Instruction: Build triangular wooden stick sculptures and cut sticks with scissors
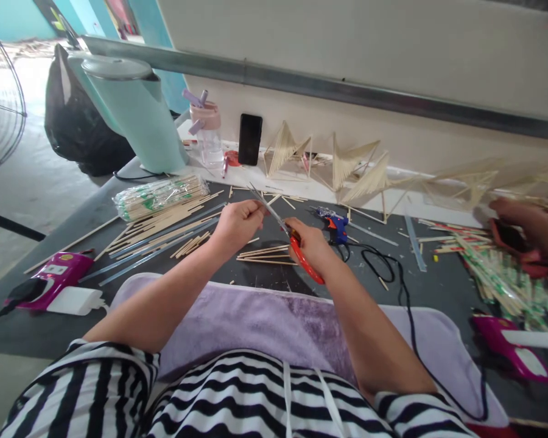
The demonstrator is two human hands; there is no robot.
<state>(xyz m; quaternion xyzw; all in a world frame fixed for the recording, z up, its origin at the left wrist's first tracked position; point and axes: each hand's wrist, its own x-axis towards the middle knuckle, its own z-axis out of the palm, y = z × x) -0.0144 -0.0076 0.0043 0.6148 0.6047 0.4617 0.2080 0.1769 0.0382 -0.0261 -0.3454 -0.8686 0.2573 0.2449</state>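
Note:
My right hand (311, 243) is closed round the orange-red handles of a pair of scissors (307, 261), whose blades point up and left. Right at those blades is my left hand (240, 225), its fingertips pinched together. Whatever the pinch may hold is too small to make out. Several cut wooden sticks (267, 255) lie on the dark table (265, 281) below the hands. Longer wooden sticks (150, 228) and clear glue sticks (164, 254) are spread to the left. A blue glue gun (337, 228) rests just beyond my right hand.
Stick frames (283, 155) stand along the wall by a phone (250, 140), a bottle (209, 131) and a mint kettle (132, 109). A stick pack (162, 196) and a magenta power strip (61, 274) are left. Another person's hand (511, 213) shows far right. A black cable (408, 304) crosses the purple cloth (256, 322).

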